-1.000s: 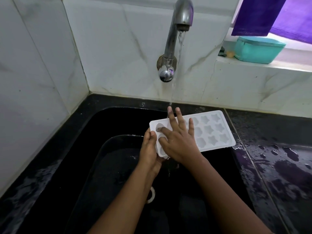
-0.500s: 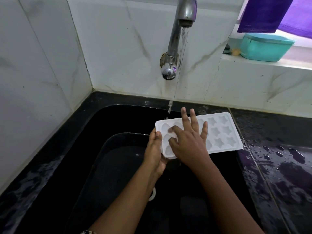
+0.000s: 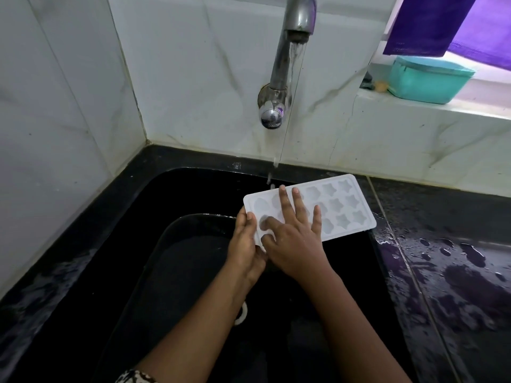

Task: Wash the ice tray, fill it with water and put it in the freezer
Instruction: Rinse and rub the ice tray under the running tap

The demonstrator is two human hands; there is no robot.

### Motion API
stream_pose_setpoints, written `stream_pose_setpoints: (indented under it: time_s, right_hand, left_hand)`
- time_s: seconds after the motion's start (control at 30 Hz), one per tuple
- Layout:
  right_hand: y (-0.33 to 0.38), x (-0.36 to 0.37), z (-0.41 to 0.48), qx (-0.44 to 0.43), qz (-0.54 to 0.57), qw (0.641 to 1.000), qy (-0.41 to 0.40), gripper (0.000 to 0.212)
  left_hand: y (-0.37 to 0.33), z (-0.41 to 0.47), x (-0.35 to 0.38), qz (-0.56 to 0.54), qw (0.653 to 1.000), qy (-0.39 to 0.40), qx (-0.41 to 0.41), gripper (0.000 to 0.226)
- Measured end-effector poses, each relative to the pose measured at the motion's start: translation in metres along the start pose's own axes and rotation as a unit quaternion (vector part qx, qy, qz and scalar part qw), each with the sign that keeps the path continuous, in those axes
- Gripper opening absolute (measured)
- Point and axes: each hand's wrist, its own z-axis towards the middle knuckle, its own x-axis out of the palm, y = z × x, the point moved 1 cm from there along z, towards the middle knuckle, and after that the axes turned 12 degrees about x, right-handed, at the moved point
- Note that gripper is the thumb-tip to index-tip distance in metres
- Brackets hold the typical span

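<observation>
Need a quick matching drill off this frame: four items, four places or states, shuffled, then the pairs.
Items:
1. ice tray
2. tap
3. teal tub
4. purple cloth

Places or states:
A. on the ledge at right
B. running
C. hanging above the ledge
D. held over the sink, left hand at its end, right hand flat on top

Pairs: 1-D, 2-B, 3-A, 4-C

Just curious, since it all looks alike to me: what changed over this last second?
The right hand slid along the ice tray, its fingers spreading wider over the moulds. The left hand kept its grip on the tray's left end, the tap kept running, and the teal box stayed on the ledge.
</observation>
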Motion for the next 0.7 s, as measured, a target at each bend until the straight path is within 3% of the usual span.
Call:
stream_pose_setpoints:
  time_s: [0.1, 0.27, 0.43, 0.5, 0.6, 0.7]
  right_hand:
    - [0.009, 0.005, -0.008, -0.009, -0.002, 0.996, -0.089, 0.054]
    - [0.006, 0.005, -0.003, -0.038, 0.014, 0.999, -0.025, 0.068]
    - [0.009, 0.011, -0.009, 0.009, -0.006, 0.992, -0.127, 0.04]
    - [0.01, 0.018, -0.01, -0.021, -0.007, 0.994, -0.104, 0.04]
    - [0.002, 0.012, -0.003, -0.049, 0.024, 0.998, -0.008, 0.04]
    - [-0.004, 0.004, 0.0, -0.032, 0.009, 0.999, -0.002, 0.03]
  left_hand:
    - [0.002, -0.001, 0.001, -0.008, 1.0, -0.004, 0.002, 0.033]
    - [-0.002, 0.001, -0.002, -0.017, 1.0, -0.016, 0.019, 0.032]
    - [0.005, -0.005, 0.002, 0.004, 1.0, -0.001, 0.011, 0.034]
    - [0.0, -0.002, 0.001, 0.005, 1.0, -0.012, 0.024, 0.035]
    - [-0.003, 0.002, -0.003, -0.005, 0.999, -0.027, 0.042, 0.034]
    - [0.002, -0.004, 0.001, 0.006, 1.0, -0.007, 0.022, 0.032]
